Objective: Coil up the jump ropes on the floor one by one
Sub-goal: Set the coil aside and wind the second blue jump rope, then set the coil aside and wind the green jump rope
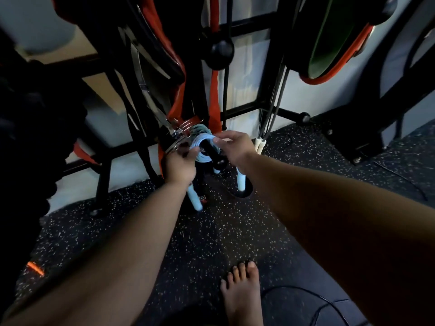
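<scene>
**Blue coil held at the rack peg**

Seen from the head camera, we have the pale blue jump rope (203,140) wound into a tight coil and lifted off the floor, looped around a black knobbed peg (216,157) low on the black rack (242,108). Our left hand (180,167) curls its fingers onto the coil's near side, and our right hand (231,147) pinches the coil's top edge between thumb and fingertips (the picture is dim and a little smeared here, so the exact finger contact is hard for us to read). Pale blue handles (241,182) hang below the coil, near the speckled rubber floor (200,243). Just behind the coil sits what looks like a second, teal bundle (200,128). Orange bands (214,107) hang from the rack above it. White handles (259,145) dangle just right of our right hand. Our bare foot (241,295) stands on the floor below, with a thin black cord (306,291) lying beside it.
</scene>
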Available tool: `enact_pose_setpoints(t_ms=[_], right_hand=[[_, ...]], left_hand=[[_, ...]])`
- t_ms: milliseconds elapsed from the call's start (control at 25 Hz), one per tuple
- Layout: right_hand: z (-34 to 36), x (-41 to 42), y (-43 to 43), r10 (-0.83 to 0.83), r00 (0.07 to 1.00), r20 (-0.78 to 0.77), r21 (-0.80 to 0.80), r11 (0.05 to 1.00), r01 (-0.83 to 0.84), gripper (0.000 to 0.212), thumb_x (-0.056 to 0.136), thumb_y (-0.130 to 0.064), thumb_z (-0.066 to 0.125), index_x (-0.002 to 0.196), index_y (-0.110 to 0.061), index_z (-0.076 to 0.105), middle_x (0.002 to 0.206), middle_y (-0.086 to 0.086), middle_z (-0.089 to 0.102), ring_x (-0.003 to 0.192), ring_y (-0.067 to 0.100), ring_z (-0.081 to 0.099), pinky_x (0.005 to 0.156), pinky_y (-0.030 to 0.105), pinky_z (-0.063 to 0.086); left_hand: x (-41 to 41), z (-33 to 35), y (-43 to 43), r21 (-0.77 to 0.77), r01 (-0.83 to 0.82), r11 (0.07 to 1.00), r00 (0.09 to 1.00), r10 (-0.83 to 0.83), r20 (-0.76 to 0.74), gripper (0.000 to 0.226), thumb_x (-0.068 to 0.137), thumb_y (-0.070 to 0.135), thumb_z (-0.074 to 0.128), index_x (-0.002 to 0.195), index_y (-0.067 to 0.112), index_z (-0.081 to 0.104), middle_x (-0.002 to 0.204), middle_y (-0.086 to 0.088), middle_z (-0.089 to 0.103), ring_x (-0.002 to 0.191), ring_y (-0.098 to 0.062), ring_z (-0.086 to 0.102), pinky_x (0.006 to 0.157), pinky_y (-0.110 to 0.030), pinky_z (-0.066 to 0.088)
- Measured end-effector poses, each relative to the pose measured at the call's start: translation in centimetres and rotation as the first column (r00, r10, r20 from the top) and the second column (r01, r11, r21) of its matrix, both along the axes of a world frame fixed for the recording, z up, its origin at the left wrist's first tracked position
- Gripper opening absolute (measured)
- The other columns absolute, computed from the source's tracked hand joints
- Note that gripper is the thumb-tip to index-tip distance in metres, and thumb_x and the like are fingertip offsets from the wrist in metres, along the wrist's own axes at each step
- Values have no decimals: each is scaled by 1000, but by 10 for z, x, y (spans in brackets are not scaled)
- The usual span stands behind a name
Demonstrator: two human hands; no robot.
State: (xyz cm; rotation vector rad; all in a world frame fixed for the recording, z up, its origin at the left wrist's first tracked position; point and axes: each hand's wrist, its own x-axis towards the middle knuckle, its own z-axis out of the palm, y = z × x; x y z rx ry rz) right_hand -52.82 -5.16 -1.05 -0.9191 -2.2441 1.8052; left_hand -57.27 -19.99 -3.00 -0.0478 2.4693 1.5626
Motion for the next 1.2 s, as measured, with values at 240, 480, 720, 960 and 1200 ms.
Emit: enact_pose_setpoints(t_ms=[240,480,720,960,1200], right_hand=[[-5,-52,-3,48,977,210,209,974,-92,23,89,-33,73,104,-15,73,103,5,73,90,20,69,83,30,55],[9,-14,-5,128,983,130,-72,990,-119,39,99,-32,59,136,-22,61,133,3,64,110,19,63,91,28,50],[19,108,4,68,990,126,6,998,-70,28,100,-31,57,126,-24,65,116,6,72,99,24,70,84,39,59],[55,242,16,-59,991,118,81,995,50,7,97,-35,61,98,-32,67,91,-9,73,71,12,64,66,34,53],[96,367,27,-202,975,90,147,971,188,13,96,-36,63,102,-25,69,94,-5,72,80,13,65,73,30,52]], left_hand=[[-30,-13,6,-18,-94,995,994,95,60,42,96,37,69,125,7,65,118,1,63,111,-14,57,93,-18,40],[-11,-5,9,50,-132,990,976,121,179,33,97,35,69,116,9,68,112,-7,70,100,-24,65,75,-25,48],[68,24,-5,83,22,996,984,-36,174,15,91,27,77,98,20,66,102,1,74,94,-22,71,79,-33,55],[140,107,6,-50,437,898,898,-432,87,15,89,32,78,88,22,67,98,-2,74,90,-25,71,89,-39,56],[218,199,46,-327,759,563,604,-797,28,19,85,44,79,87,28,69,92,4,73,85,-16,69,73,-30,52]])
